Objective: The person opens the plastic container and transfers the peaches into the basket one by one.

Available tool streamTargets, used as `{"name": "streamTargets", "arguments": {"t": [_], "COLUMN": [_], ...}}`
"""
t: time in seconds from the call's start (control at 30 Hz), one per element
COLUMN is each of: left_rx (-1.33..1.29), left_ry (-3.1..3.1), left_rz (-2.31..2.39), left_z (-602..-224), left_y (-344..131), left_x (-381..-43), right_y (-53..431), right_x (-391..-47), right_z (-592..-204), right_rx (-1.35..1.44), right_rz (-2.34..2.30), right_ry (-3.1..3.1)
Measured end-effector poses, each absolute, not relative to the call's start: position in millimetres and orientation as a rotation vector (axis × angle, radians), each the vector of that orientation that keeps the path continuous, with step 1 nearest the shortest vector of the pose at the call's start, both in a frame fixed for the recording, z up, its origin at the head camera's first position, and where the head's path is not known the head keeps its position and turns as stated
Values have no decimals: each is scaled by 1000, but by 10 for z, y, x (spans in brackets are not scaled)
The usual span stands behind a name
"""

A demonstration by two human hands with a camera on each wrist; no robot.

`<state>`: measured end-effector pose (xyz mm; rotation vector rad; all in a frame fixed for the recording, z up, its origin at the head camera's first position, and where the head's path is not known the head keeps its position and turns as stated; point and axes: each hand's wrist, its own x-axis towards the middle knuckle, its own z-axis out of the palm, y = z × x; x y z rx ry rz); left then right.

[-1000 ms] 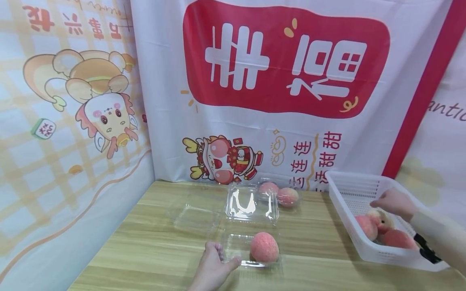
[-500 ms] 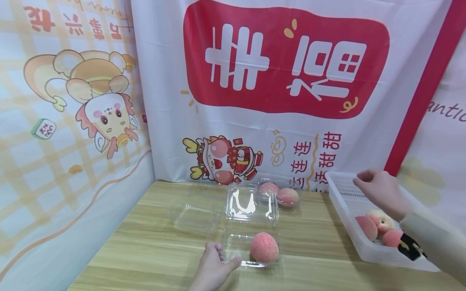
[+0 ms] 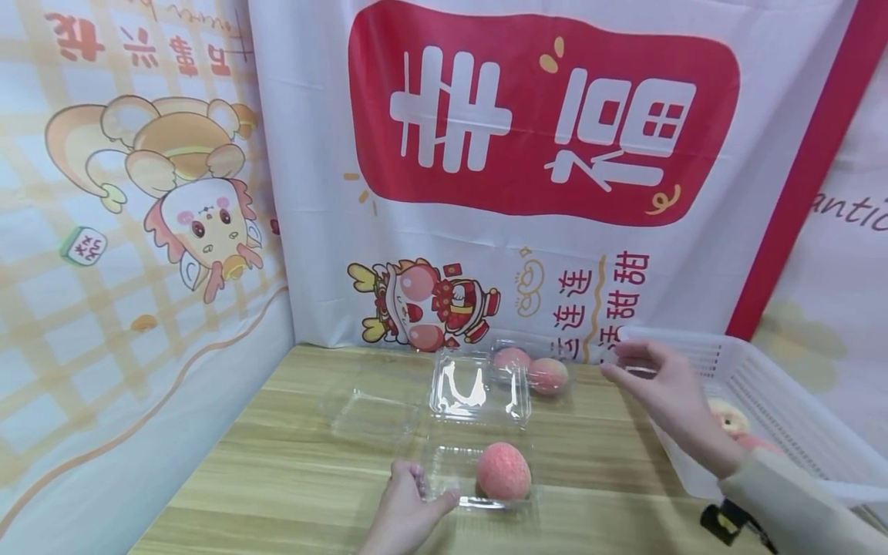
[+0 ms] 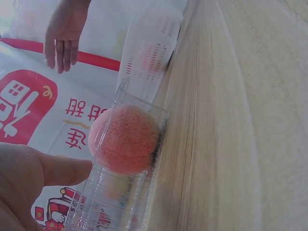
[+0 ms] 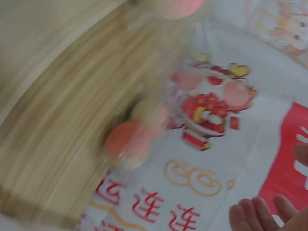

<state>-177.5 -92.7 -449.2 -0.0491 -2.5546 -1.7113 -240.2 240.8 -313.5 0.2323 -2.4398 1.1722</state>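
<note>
My left hand (image 3: 405,509) holds the near left corner of a clear plastic clamshell box (image 3: 444,470), whose lid (image 3: 479,393) lies folded back. One pink peach (image 3: 503,472) sits in the right part of the box. In the left wrist view, the thumb reaches the rim beside the peach (image 4: 126,139); the other fingers are hidden. My right hand (image 3: 662,393) is in the air over the left side of a white plastic basket (image 3: 784,385). Its fingers are loosely bent, and nothing shows in them or in the palm seen in the left wrist view (image 4: 66,36).
Several peaches (image 3: 728,420) lie in the basket, partly behind the right arm. At the back, another clear box holds two peaches (image 3: 548,376). A clear plastic container (image 3: 375,416) stands left on the wooden table (image 3: 277,462). Printed cloths (image 3: 312,193) hang behind and at the left.
My right hand has risen from above the peaches in the basket and moved left to the basket's left side. The left hand, the box and its peach have stayed in place.
</note>
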Motion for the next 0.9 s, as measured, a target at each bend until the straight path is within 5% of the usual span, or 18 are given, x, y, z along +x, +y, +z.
{"name": "streamTargets", "arguments": {"t": [0.9], "left_rx": [-89], "left_ry": [-2585], "left_rz": [-1687], "left_z": [-4472], "left_y": [-939], "left_x": [-1774], "right_y": [1330], "right_x": [-1795], "right_z": [-3745], "right_rx": [-33], "right_rz": [1873], "right_ry": [-2297]}}
